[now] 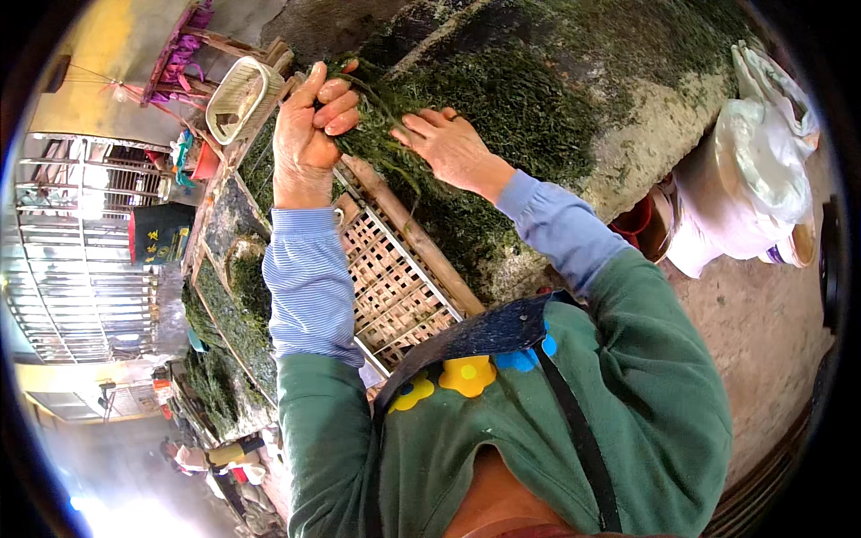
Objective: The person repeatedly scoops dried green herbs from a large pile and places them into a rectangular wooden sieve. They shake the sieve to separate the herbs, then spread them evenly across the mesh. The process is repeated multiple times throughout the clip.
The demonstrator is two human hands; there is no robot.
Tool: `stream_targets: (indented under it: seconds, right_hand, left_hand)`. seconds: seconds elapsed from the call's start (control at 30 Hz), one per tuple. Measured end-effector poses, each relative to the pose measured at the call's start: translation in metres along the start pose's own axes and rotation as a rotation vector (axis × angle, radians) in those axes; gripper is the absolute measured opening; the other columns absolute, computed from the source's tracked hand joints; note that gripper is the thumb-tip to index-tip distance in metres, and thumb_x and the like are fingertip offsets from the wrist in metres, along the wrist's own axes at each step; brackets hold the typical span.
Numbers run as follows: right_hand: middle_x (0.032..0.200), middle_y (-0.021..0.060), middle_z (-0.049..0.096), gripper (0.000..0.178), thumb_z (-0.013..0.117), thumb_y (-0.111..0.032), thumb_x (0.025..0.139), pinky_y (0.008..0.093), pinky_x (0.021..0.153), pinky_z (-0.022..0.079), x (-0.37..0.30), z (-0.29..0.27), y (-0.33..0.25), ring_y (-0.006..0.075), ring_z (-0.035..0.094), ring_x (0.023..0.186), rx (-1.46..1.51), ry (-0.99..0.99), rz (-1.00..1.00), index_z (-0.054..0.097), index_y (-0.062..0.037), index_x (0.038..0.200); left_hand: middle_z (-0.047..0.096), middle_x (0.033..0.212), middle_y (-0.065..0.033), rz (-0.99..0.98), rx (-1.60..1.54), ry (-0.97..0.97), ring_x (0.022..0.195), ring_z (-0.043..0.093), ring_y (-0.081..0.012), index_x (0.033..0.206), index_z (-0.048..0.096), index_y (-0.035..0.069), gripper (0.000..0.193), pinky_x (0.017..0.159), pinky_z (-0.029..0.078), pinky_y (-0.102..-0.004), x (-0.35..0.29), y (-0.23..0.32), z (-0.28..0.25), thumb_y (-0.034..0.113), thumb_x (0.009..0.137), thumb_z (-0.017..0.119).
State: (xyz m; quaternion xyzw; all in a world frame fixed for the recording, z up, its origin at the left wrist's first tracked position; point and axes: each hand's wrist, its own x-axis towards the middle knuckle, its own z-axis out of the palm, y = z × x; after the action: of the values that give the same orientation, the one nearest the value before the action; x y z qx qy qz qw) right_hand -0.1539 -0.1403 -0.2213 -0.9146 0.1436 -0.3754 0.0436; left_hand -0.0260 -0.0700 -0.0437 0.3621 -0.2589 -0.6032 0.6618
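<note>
My left hand [312,130] is raised with its fingers curled round a few strands of dark green, stringy plant matter that looks like seaweed [366,134]. Beside it on the right, my right hand [456,151] reaches over the same strands, its fingers stretched out and touching them. A large heap of these dark green strands [511,108] spreads beneath and beyond both hands. Under the left wrist lies a woven, slatted rack [395,282] in a frame, close against my apron [475,341]. A wooden bar [413,238] runs along the rack's edge.
A pale plastic basket [240,97] sits at the far left, near a wooden stool [202,45] with purple strips. At the right stand a white bucket [717,197] with plastic bags [758,143] and a red container [635,220]. More green heaps [220,359] lie left.
</note>
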Motion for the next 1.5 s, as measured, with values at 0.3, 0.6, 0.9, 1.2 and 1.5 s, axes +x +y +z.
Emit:
stream_targets:
  seconds: [0.3, 0.6, 0.9, 1.2, 1.5]
  right_hand:
    - [0.137, 0.009, 0.036, 0.036, 0.053, -0.009, 0.085, 0.0624, 0.1, 0.023, -0.08, 0.056, 0.018, 0.0413, 0.038, 0.119, -0.114, -0.334, 0.143, 0.057, -0.0173, 0.119]
    - [0.121, 0.0107, 0.054, 0.027, 0.058, -0.016, 0.082, 0.0397, 0.076, 0.052, -0.069, 0.005, 0.025, 0.0262, 0.063, 0.087, 0.141, -0.7, 0.277, 0.062, -0.0138, 0.108]
    - [0.115, 0.0163, 0.059, 0.069, 0.073, -0.042, 0.073, 0.0383, 0.087, 0.049, 0.069, -0.08, 0.007, 0.025, 0.059, 0.101, 0.493, 0.255, 0.108, 0.049, -0.0043, 0.125]
    - [0.068, 0.0096, 0.06, 0.018, 0.041, -0.005, 0.094, 0.0253, 0.051, 0.053, -0.005, 0.056, -0.003, 0.0123, 0.058, 0.054, 1.102, -0.307, 0.844, 0.059, 0.0, 0.096]
    - [0.06, 0.0101, 0.053, 0.015, 0.043, 0.003, 0.083, 0.0316, 0.05, 0.051, 0.079, -0.052, -0.019, 0.0161, 0.054, 0.047, 0.657, -0.15, 0.144, 0.054, 0.0037, 0.092]
  left_hand:
    - [0.037, 0.065, 0.0019, -0.019, 0.006, 0.035, 0.047, 0.028, -0.0051, 0.116, 0.042, -0.008, 0.033, 0.042, 0.026, -0.021, -0.012, 0.024, -0.019, 0.019, 0.097, 0.043]
    - [0.034, 0.066, 0.0004, 0.055, 0.247, -0.226, 0.047, 0.028, -0.0058, 0.125, 0.035, -0.011, 0.037, 0.041, 0.028, -0.0204, -0.01, 0.118, 0.029, 0.014, 0.098, 0.04]
    - [0.045, 0.085, -0.0056, -0.225, 0.322, -0.74, 0.068, 0.042, -0.0113, 0.121, 0.039, -0.002, 0.039, 0.06, 0.036, -0.0238, 0.02, 0.164, 0.041, 0.028, 0.096, 0.039]
    - [0.037, 0.062, 0.0002, 0.454, 0.484, 0.026, 0.046, 0.029, -0.0062, 0.099, 0.048, -0.009, 0.021, 0.043, 0.028, -0.0196, -0.055, 0.203, 0.019, 0.011, 0.094, 0.045]
    - [0.056, 0.071, -0.0057, -0.107, 0.218, 0.421, 0.052, 0.047, -0.0116, 0.101, 0.055, 0.001, 0.048, 0.056, 0.046, -0.0292, -0.065, -0.048, -0.034, 0.047, 0.094, 0.042]
